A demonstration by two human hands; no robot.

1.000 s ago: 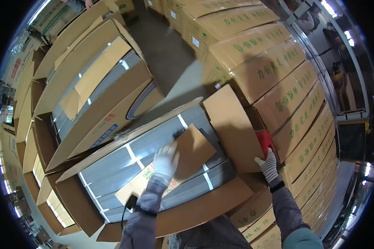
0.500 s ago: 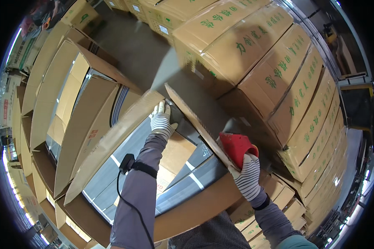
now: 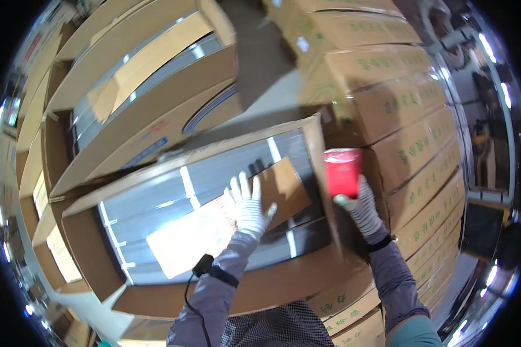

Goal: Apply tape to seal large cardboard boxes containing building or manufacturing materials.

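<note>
Cardboard forms the long carton (image 3: 289, 276), packed nearly wall to wall with smooth grey slabs (image 3: 147, 217) crossed by flat white straps (image 3: 188, 184); filling looks complete, whereas the top flaps are not yet folded over and nothing seals them. An oblong cardboard sheet (image 3: 194, 236) lies on the slabs, slanting from left of centre toward the carton's right edge; its left part glares white, the rest is matt brown. The hands are apart, both in striped knit gloves. The left hand (image 3: 250, 211) spreads its fingers over the sheet; whether it presses there, one cannot tell. The right hand (image 3: 362, 211) grips a blocky red tool (image 3: 342, 173) just beyond the carton's right edge, details blurred. Past that edge rise stacked closed boxes (image 3: 399, 144), faintly shiny.
</note>
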